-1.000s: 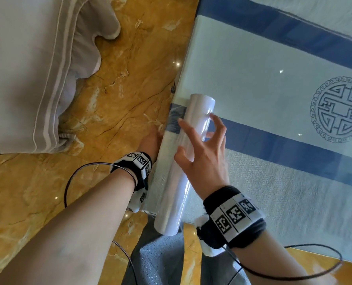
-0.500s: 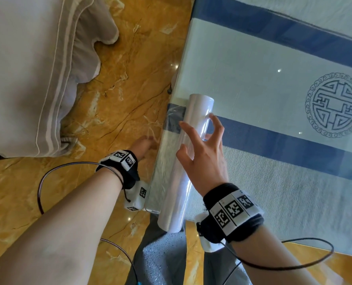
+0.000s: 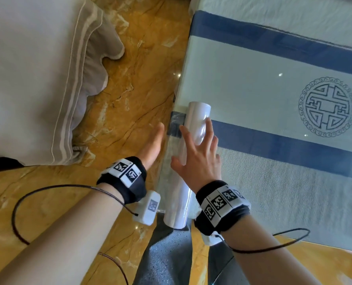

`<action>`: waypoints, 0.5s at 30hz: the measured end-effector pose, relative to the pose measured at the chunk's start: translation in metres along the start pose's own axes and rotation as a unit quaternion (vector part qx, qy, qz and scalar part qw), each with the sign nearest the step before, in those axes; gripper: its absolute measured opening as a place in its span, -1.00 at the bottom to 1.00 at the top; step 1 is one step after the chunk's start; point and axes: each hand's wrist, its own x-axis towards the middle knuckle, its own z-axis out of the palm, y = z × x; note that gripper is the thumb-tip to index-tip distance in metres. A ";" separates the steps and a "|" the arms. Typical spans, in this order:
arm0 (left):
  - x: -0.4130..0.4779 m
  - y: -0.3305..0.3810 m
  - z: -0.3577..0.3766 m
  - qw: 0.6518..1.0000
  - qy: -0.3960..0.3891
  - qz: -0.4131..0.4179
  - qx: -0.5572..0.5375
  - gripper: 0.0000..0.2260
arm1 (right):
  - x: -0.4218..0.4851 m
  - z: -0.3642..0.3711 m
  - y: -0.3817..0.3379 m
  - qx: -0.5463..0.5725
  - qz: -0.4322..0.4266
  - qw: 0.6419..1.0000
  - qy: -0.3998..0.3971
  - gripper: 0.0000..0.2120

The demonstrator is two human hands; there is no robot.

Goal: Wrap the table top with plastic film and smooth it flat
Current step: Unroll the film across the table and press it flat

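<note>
A white roll of plastic film (image 3: 193, 128) lies along the left edge of the glass table top (image 3: 253, 85), its near end sticking out past the table's front corner. A strip of film (image 3: 175, 128) hangs from the roll over the table's left side. My right hand (image 3: 199, 159) rests on top of the roll with spread, straight fingers. My left hand (image 3: 152, 145) is flat and straight beside the table's left edge, next to the hanging film; whether it touches the film cannot be told.
Through the glass shows a rug with blue bands and a round blue emblem (image 3: 328, 105). A grey bed cover (image 3: 37, 79) hangs at the left over the orange marble floor (image 3: 142, 75). Cables run from both wrist bands. My grey trouser legs (image 3: 166, 258) are at the bottom.
My left hand has come out from under the table edge and risen beside it, fingers now straight. My right hand stays on the roll. The view has shifted slightly.
</note>
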 end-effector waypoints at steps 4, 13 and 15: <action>0.006 0.004 0.038 0.997 0.030 0.054 -0.053 -0.52 | 0.002 0.012 0.003 -0.109 -0.098 0.989 0.031 -0.29; 0.025 0.010 0.034 0.993 0.109 0.032 -0.014 -0.45 | 0.000 0.013 0.032 -0.071 -0.181 0.981 -0.016 -0.81; 0.029 0.007 0.028 0.994 0.110 0.024 -0.002 -0.44 | -0.001 0.013 0.037 -0.089 -0.185 0.979 -0.006 -0.70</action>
